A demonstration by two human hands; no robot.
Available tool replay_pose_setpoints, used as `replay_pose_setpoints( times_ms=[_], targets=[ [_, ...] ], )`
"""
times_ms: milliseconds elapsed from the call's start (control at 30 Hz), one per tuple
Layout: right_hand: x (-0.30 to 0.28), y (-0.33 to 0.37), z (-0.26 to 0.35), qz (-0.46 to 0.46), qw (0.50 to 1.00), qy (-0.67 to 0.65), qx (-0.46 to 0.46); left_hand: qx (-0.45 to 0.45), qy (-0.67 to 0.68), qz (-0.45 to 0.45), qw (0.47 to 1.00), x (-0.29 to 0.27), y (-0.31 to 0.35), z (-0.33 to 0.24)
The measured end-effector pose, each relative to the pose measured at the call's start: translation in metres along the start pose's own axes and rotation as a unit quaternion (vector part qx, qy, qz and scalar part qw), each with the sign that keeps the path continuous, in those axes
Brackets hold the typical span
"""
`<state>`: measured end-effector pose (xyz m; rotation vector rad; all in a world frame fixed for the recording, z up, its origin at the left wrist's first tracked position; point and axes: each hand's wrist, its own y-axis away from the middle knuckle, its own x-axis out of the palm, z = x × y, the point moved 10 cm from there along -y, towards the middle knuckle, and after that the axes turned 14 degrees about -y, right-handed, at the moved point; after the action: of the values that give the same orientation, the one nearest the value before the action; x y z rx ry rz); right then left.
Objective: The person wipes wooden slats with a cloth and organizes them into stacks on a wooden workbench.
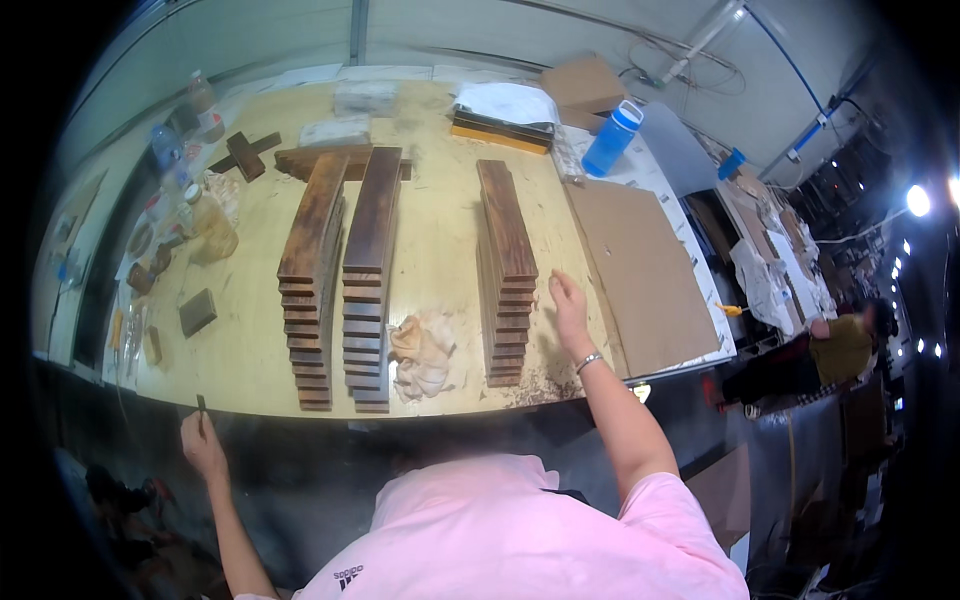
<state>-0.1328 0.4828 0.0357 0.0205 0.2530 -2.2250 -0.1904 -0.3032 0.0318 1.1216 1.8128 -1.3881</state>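
My left hand [206, 447] is closed at the table's near left edge, with a small dark flat piece [201, 403] sticking up from the fingers; its kind is unclear. My right hand [570, 310], a bracelet on its wrist, hovers just right of the right stack of brown wooden boards [506, 225]. Its fingers are curled together, and whatever they might hold cannot be made out. Two more board stacks stand to the left, a left stack [318, 220] and a middle stack [374, 215]. Between the middle and right stacks lies a crumpled, stained cloth [422, 352].
Bottles and a jar [208, 225] crowd the table's left side near a small block [198, 313]. Crossed wood pieces [245, 157] lie at the back left. A cardboard sheet [645, 275] and blue bottle [612, 138] are on the right. Another person [840, 350] is far right.
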Motion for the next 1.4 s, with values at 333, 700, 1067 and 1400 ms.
replay_pose_setpoints(
  times_ms=[333,700,1067,1400],
  targets=[
    [0.126,-0.079,0.139,0.350,0.837,0.202,-0.368,-0.132,0.487,0.192,0.842,0.047,0.057,-0.371],
    [0.192,-0.086,0.084,0.518,0.733,0.257,-0.357,-0.065,0.335,0.071,0.937,0.080,0.074,-0.537],
    [0.189,-0.090,0.091,0.486,0.756,0.243,-0.364,0.066,0.112,-0.070,0.989,0.057,0.075,-0.576],
    [0.190,-0.090,0.088,0.494,0.756,0.239,-0.358,0.154,0.115,-0.061,0.979,0.062,0.095,-0.618]
  ],
)
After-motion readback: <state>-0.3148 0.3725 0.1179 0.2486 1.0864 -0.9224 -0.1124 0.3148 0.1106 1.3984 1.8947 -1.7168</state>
